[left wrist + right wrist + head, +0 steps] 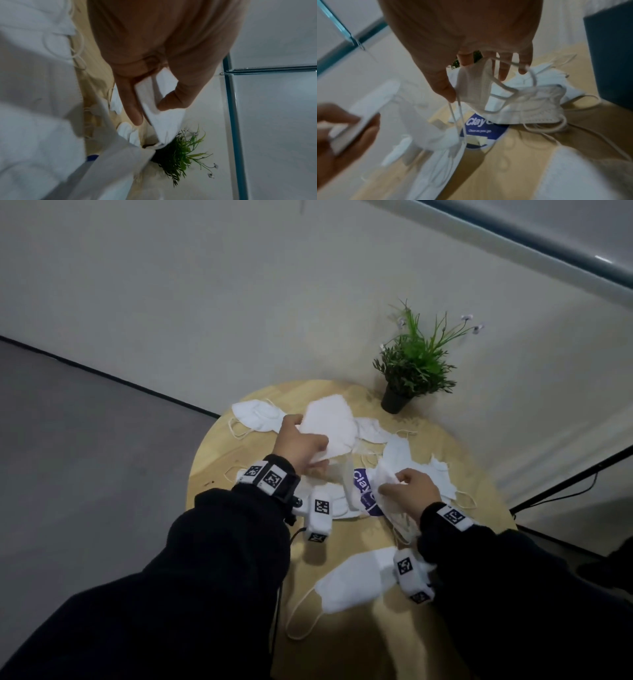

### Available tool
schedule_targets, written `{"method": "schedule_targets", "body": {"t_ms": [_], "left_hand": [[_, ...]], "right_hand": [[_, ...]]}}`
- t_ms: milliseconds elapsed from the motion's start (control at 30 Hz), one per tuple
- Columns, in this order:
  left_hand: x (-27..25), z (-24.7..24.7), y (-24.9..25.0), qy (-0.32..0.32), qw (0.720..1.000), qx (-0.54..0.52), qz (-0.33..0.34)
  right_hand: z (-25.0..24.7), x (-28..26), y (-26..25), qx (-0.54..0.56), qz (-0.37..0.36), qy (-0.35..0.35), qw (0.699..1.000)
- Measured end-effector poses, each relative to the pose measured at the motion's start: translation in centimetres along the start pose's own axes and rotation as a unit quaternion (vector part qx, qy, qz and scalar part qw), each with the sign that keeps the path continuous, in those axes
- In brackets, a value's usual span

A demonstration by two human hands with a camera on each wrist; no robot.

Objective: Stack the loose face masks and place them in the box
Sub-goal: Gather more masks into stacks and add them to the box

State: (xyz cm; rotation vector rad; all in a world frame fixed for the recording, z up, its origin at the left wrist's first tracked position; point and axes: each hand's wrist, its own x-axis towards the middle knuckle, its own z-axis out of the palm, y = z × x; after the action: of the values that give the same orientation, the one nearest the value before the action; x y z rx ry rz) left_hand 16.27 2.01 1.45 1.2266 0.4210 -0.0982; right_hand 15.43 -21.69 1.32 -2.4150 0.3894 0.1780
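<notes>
My left hand (301, 440) holds a folded white mask (330, 426) raised over the middle of the round wooden table (212, 453). In the left wrist view its thumb and fingers (130, 102) pinch the mask's edge (154, 100). My right hand (411, 487) pinches another white mask (387, 477) with its ear loops dangling (471, 86). Under both hands lies the flat blue-and-white box (364, 491) with "Clay" printed on it (488, 128), partly covered by masks. Loose masks lie at the far left (257, 414), at the right (435, 474) and near me (356, 583).
A small potted green plant (411, 368) stands at the table's far edge against the light wall. A dark stand leg (565, 487) and cable cross the floor at right. Grey floor lies left of the table.
</notes>
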Motion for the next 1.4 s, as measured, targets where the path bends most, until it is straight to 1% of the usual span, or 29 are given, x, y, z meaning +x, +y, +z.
{"method": "schedule_targets", "body": {"t_ms": [67,100,167,233,300,367,400,433,467,533,567,600,667,733,767,833,900,933,967,1033,1067,1100,1133,1167,1233,1267,1300,1367,1400], "left_hand": [[-0.9,-0.3,-0.3,-0.011,1.0,-0.004,-0.007],[-1.5,-0.3,-0.4,-0.015,1.0,0.019,0.002],[-2.9,0.0,-0.8,-0.019,0.993,0.105,0.046],[-4.6,0.4,-1.3,-0.031,0.984,0.161,0.067],[-6.3,1.0,-2.6,-0.058,0.979,0.184,0.062],[-7.4,1.5,-4.3,-0.093,0.975,0.197,0.042],[-8.1,1.9,-4.8,-0.1,0.977,0.187,0.028],[-8.4,2.1,-5.5,-0.103,0.98,0.169,0.013],[-8.7,2.3,-5.7,-0.103,0.982,0.157,0.0],[-8.6,2.3,-5.5,-0.092,0.984,0.154,-0.001],[-8.2,2.3,-5.3,-0.079,0.985,0.151,0.011],[-7.9,2.1,-4.8,-0.06,0.987,0.144,0.024],[-7.5,1.8,-3.4,-0.009,0.992,0.111,0.059],[-7.4,1.8,-1.9,0.027,0.993,0.067,0.098],[-7.6,1.9,-1.2,0.029,0.993,0.038,0.112],[-8.0,2.2,0.0,-0.002,0.994,-0.026,0.11],[-8.5,2.6,0.3,-0.074,0.991,-0.079,0.083],[-8.7,2.9,0.1,-0.107,0.988,-0.084,0.077],[-8.8,3.2,-0.3,-0.13,0.986,-0.067,0.086],[-8.5,3.4,-0.8,-0.131,0.981,-0.026,0.139],[-8.3,3.3,-0.9,-0.127,0.978,-0.016,0.164],[-8.0,3.3,-0.9,-0.132,0.976,-0.004,0.174],[-8.0,3.2,-0.9,-0.151,0.972,0.005,0.179],[-8.0,3.1,-0.9,-0.175,0.967,0.035,0.182],[-8.0,2.8,-1.2,-0.219,0.944,0.156,0.192],[-7.9,2.7,-1.5,-0.236,0.931,0.209,0.183],[-7.7,2.7,-1.8,-0.249,0.924,0.242,0.16],[-7.7,2.3,-1.8,-0.25,0.924,0.267,0.109],[-7.7,2.1,-1.6,-0.244,0.926,0.274,0.091]], "right_hand": [[-0.8,-0.8,-0.4,0.106,-0.002,0.018,0.994],[-1.1,-1.5,-0.5,0.172,0.012,0.015,0.985],[-1.6,-3.0,-0.6,0.307,0.051,-0.022,0.95],[-1.6,-4.6,-0.5,0.407,0.064,-0.068,0.908],[-1.1,-6.1,0.1,0.462,0.055,-0.111,0.878],[-0.2,-7.0,0.6,0.511,0.038,-0.138,0.848],[0.3,-7.3,1.0,0.539,0.04,-0.134,0.83],[0.8,-7.7,1.3,0.558,0.05,-0.11,0.821],[1.1,-8.1,1.9,0.552,0.069,-0.069,0.828],[1.6,-8.8,3.3,0.52,0.098,0.018,0.848],[1.6,-9.1,3.9,0.523,0.095,0.038,0.846],[1.5,-9.4,4.3,0.534,0.088,0.046,0.839],[1.3,-9.5,4.5,0.558,0.081,0.036,0.825],[0.7,-9.2,4.2,0.55,0.074,0.019,0.832],[0.5,-8.9,4.1,0.548,0.07,0.013,0.833],[0.4,-8.4,4.1,0.552,0.073,0.0,0.831],[0.4,-8.0,4.3,0.553,0.072,-0.023,0.83],[0.4,-7.9,4.3,0.55,0.07,-0.036,0.832],[0.4,-7.8,4.4,0.544,0.07,-0.048,0.835],[0.1,-7.7,4.3,0.539,0.078,-0.086,0.834],[0.0,-7.9,4.2,0.54,0.081,-0.112,0.83],[0.0,-8.0,4.2,0.543,0.082,-0.134,0.825],[0.0,-8.1,4.3,0.55,0.086,-0.151,0.817],[0.0,-8.0,4.3,0.558,0.088,-0.16,0.809],[0.0,-7.9,4.5,0.569,0.08,-0.169,0.801],[-0.1,-7.9,4.6,0.568,0.073,-0.183,0.799],[-0.2,-8.0,4.5,0.56,0.069,-0.198,0.801],[-0.6,-8.2,4.6,0.54,0.061,-0.225,0.809],[-0.8,-8.2,4.6,0.536,0.06,-0.241,0.807]]}}
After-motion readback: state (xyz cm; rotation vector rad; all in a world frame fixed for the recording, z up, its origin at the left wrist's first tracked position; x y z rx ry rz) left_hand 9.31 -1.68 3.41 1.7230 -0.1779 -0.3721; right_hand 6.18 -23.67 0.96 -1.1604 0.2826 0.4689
